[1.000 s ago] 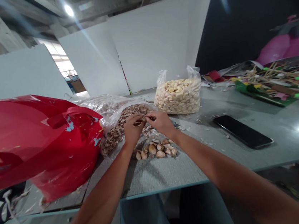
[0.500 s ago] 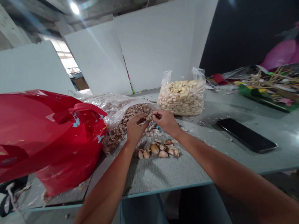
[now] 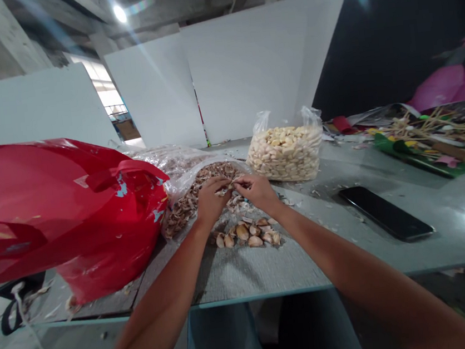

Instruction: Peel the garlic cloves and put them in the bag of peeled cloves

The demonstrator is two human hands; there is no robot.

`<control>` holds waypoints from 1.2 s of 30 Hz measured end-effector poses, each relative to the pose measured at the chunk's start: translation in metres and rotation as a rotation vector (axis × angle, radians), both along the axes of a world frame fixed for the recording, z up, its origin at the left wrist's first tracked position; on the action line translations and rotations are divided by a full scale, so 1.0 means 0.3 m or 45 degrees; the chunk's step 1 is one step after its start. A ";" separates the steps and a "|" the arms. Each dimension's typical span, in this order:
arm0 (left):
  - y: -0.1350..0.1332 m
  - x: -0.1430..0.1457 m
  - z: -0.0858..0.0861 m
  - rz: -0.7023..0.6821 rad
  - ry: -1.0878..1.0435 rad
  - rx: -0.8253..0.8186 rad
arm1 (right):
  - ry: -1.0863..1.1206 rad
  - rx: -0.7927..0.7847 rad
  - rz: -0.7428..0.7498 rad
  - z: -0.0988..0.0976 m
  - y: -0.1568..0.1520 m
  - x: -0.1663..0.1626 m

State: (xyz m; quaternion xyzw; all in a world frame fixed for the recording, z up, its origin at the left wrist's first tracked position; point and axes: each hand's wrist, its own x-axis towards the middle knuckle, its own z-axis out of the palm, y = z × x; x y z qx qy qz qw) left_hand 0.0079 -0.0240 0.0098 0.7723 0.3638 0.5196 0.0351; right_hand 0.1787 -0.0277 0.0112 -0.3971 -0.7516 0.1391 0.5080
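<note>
My left hand and my right hand meet fingertip to fingertip above the table. Both are closed in a pinch on a small garlic clove, mostly hidden by the fingers. Under and behind them lies a clear plastic bag of brown garlic skins, with loose skin scraps below the hands. Between my forearms, nearer the table's front edge, sits a small pile of unpeeled garlic cloves. Just behind my right hand stands a clear bag of pale peeled cloves.
A big red bag bulges at the left, close to my left forearm. A black phone lies on the grey table at the right. Farther right are sticks and coloured scraps. White panels stand behind the table.
My fingertips have shifted slightly, and the right-hand fingers look straighter and nearer the left ones. The view has moved a little; the piles and bags stay as they were.
</note>
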 end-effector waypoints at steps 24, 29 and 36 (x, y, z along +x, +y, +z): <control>0.005 0.014 -0.011 -0.119 -0.223 -0.121 | 0.027 0.029 -0.030 0.028 -0.019 -0.008; -0.004 0.003 0.000 -0.038 -0.008 0.076 | -0.095 0.017 -0.070 0.026 -0.028 -0.013; -0.027 0.018 0.015 -0.057 -0.046 -0.006 | -0.203 0.100 -0.227 0.024 -0.033 -0.025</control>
